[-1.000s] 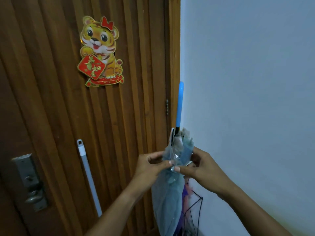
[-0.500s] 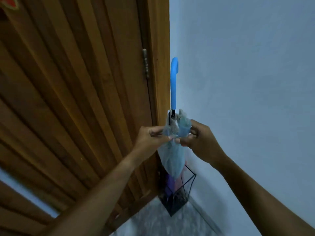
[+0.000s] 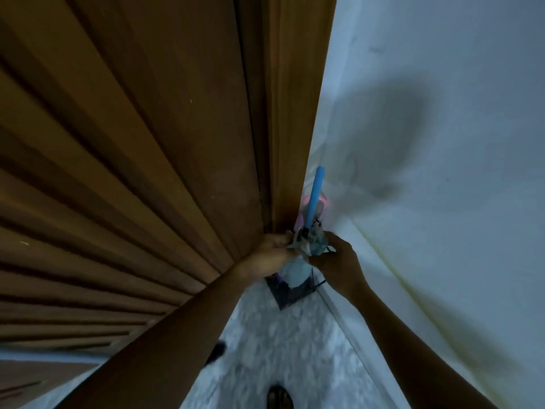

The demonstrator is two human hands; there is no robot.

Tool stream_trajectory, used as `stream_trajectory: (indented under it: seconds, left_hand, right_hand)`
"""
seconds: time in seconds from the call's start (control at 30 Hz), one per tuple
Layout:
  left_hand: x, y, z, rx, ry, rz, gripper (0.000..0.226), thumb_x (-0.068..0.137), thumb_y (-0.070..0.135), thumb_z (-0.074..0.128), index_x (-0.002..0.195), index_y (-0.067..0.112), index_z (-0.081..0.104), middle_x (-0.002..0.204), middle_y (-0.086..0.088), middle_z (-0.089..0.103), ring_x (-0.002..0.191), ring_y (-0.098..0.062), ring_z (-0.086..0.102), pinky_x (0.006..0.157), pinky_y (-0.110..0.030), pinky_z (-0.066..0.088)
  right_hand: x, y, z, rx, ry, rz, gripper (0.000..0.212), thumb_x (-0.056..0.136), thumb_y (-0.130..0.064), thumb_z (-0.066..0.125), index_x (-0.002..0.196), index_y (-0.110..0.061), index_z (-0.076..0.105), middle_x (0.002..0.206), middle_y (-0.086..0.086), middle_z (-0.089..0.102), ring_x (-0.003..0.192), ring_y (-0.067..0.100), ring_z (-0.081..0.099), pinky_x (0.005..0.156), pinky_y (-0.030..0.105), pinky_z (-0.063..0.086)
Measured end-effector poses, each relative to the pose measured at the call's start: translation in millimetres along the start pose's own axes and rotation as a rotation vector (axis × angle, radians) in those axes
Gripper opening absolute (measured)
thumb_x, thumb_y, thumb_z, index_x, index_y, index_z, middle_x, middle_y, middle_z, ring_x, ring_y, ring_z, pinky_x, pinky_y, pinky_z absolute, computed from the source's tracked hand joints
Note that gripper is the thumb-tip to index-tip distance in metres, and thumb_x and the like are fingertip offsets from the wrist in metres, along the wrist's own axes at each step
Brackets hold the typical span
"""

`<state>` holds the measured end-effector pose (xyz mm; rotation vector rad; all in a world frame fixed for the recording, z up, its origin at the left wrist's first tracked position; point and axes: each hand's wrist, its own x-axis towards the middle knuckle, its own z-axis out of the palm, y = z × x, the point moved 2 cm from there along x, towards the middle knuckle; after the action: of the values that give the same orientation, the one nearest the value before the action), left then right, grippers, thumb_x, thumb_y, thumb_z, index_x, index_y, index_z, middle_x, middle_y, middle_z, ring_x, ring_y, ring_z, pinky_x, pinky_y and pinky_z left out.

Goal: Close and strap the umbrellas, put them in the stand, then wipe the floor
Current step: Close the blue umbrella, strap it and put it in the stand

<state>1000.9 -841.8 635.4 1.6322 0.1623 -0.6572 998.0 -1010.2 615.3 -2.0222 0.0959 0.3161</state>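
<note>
Where wooden door (image 3: pixel 147 143) meets white wall (image 3: pixel 442 231), a wire stand (image 3: pixel 290 296) holds a pink-handled umbrella (image 3: pixel 321 200). At its twelve o'clock, left hand (image 3: pixel 271 255) and right hand (image 3: pixel 339 261) pinch the blue umbrella (image 3: pixel 298 271).

left grip (image 3: pixel 272 252), right grip (image 3: pixel 336 260), both pinching, arms outstretched
</note>
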Motion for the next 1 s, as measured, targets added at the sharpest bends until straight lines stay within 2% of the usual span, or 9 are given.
stream_trajectory:
  seconds: [0.07, 0.13, 0.27, 0.33, 0.43, 0.53, 0.7, 0.83, 1.0]
  left_hand:
    - [30.5, -37.7, 2.0, 0.006, 0.016, -0.053, 0.027, 0.098, 0.002, 0.056, 0.124, 0.007, 0.061, 0.108, -0.002, 0.068, 0.089, 0.002, 0.065, 0.071, -0.009, 0.049]
    - [57.7, -71.8, 4.0, 0.03, 0.029, -0.077, 0.029, 0.098, 0.009, 0.059, 0.127, 0.012, 0.061, 0.127, -0.009, 0.065, 0.105, -0.008, 0.06, 0.077, -0.011, 0.047]
    - [96.7, -126.8, 8.2, 0.018, 0.039, -0.145, 0.032, 0.099, 0.005, 0.054, 0.131, 0.002, 0.059, 0.134, -0.017, 0.061, 0.115, -0.021, 0.058, 0.085, -0.021, 0.046]
    - [109.6, -140.4, 11.8, 0.027, 0.022, -0.168, 0.035, 0.101, 0.002, 0.05, 0.136, 0.002, 0.056, 0.137, -0.015, 0.059, 0.126, -0.025, 0.054, 0.089, -0.023, 0.043]
    - [125.4, -154.9, 16.6, 0.051, 0.015, -0.188, 0.036, 0.101, 0.005, 0.05, 0.137, 0.003, 0.056, 0.137, -0.014, 0.059, 0.121, -0.019, 0.054, 0.091, -0.022, 0.041]
    - [135.5, -163.9, 19.6, 0.051, 0.007, -0.175, 0.04, 0.101, 0.004, 0.052, 0.14, 0.006, 0.053, 0.143, -0.01, 0.054, 0.133, -0.021, 0.049, 0.108, -0.028, 0.04]
    - [133.5, -165.3, 17.0, 0.01, 0.004, -0.161, 0.056, 0.095, 0.013, 0.062, 0.148, 0.017, 0.044, 0.157, 0.0, 0.037, 0.144, -0.018, 0.034, 0.118, -0.034, 0.03]
    - [108.3, -164.7, 4.2, 0.115, -0.006, -0.172, 0.076, 0.077, 0.04, 0.069, 0.148, 0.028, 0.044, 0.154, 0.005, 0.042, 0.141, -0.017, 0.04, 0.116, -0.039, 0.035]
    - [27.8, -138.6, -24.7, 0.338, 0.018, -0.165, 0.05, 0.091, 0.018, 0.066, 0.139, 0.011, 0.055, 0.135, -0.006, 0.059, 0.123, -0.021, 0.056, 0.103, -0.029, 0.044]
  right_hand:
    - [18.2, 37.7, 17.7, 0.03, -0.026, 0.05, 0.05, 0.079, -0.016, 0.085, 0.125, -0.019, 0.067, 0.112, -0.008, 0.069, 0.101, 0.022, 0.07, 0.086, 0.026, 0.054]
    - [31.7, 72.2, 33.5, 0.038, -0.069, 0.108, 0.044, 0.082, -0.015, 0.082, 0.123, -0.018, 0.067, 0.109, -0.011, 0.068, 0.103, 0.02, 0.068, 0.085, 0.02, 0.055]
    - [52.0, 131.0, 58.1, 0.05, -0.068, 0.181, 0.039, 0.083, -0.014, 0.08, 0.12, -0.016, 0.067, 0.107, -0.007, 0.071, 0.102, 0.015, 0.067, 0.093, 0.043, 0.057]
    - [58.4, 148.5, 66.6, 0.041, -0.051, 0.22, 0.036, 0.085, -0.01, 0.076, 0.12, -0.013, 0.067, 0.103, -0.005, 0.071, 0.097, 0.015, 0.067, 0.088, 0.038, 0.057]
    - [61.5, 165.0, 75.7, -0.008, -0.032, 0.28, 0.032, 0.089, -0.013, 0.073, 0.12, -0.013, 0.066, 0.098, -0.003, 0.07, 0.094, 0.019, 0.067, 0.073, 0.022, 0.05]
    - [62.1, 176.4, 81.9, -0.043, -0.008, 0.344, 0.029, 0.092, -0.017, 0.07, 0.12, -0.016, 0.066, 0.095, -0.002, 0.069, 0.094, 0.023, 0.069, 0.069, 0.025, 0.046]
    - [60.7, 162.0, 84.9, -0.078, 0.056, 0.368, 0.048, 0.093, -0.013, 0.066, 0.139, -0.019, 0.054, 0.115, -0.001, 0.066, 0.103, 0.018, 0.061, 0.082, 0.024, 0.042]
    - [36.9, 133.5, 85.9, -0.099, 0.142, 0.447, 0.078, 0.091, -0.008, 0.066, 0.158, -0.017, 0.028, 0.146, 0.013, 0.054, 0.122, 0.029, 0.061, 0.084, 0.023, 0.041]
    - [-14.3, 82.1, 97.0, -0.106, 0.22, 0.443, 0.078, 0.084, -0.011, 0.068, 0.154, -0.019, 0.033, 0.139, 0.015, 0.058, 0.124, 0.036, 0.057, 0.093, 0.04, 0.051]
